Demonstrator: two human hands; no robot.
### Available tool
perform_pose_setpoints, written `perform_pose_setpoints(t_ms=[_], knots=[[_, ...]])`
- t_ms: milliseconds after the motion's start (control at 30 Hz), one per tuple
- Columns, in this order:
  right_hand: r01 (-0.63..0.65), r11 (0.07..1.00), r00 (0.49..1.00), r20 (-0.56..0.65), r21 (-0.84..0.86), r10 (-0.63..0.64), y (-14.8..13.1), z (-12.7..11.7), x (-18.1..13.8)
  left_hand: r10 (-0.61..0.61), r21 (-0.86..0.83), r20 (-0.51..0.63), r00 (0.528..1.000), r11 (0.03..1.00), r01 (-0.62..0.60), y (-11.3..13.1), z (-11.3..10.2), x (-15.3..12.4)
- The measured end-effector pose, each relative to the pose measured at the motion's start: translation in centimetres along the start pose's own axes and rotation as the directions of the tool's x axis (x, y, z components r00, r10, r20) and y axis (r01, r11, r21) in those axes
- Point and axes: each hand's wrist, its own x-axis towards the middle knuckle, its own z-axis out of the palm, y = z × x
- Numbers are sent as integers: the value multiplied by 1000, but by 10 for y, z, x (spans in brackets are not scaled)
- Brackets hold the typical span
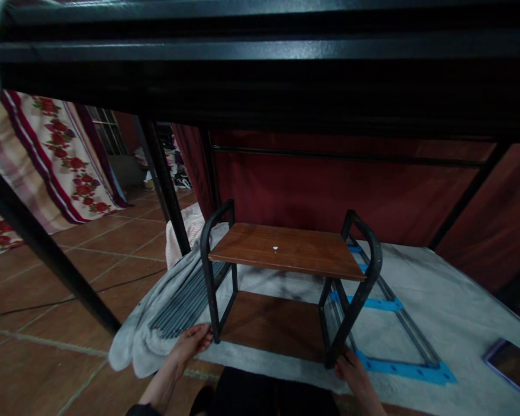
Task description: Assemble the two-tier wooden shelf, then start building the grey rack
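Observation:
A small two-tier shelf (286, 249) stands upright on the grey blanket, with brown wood-look boards and black tubular side frames. A small white mark (275, 248) shows on its upper board; the lower board (273, 325) sits near the blanket. My left hand (192, 342) is at the foot of the left side frame, fingertips pinched against its lower corner. At the opposite lower corner, my right hand (352, 368) has its fingers curled close to the right leg, partly hidden. Anything small between the fingertips of either hand is too dark to make out.
Grey rods (184, 303) lie bundled left of the shelf. To its right lies a grey-tube frame with blue connectors (405, 370). A phone (513, 367) rests at the right edge. A black bed frame (260, 51) spans low overhead, its post (162, 185) standing left.

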Motion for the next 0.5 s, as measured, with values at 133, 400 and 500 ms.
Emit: perform_pose_setpoints(t_ms=[133, 400, 500], knots=[[40, 999, 999, 23, -30, -40, -2, -7, 0, 6, -60, -51, 999, 998, -9, 9, 2, -2], [110, 989, 992, 76, -98, -103, -18, -13, -8, 153, -63, -65, 986, 986, -157, 40, 11, -16], [93, 991, 992, 92, -93, -85, -25, -14, -12, 231, -71, -52, 971, 969, -235, 57, 16, -21]])
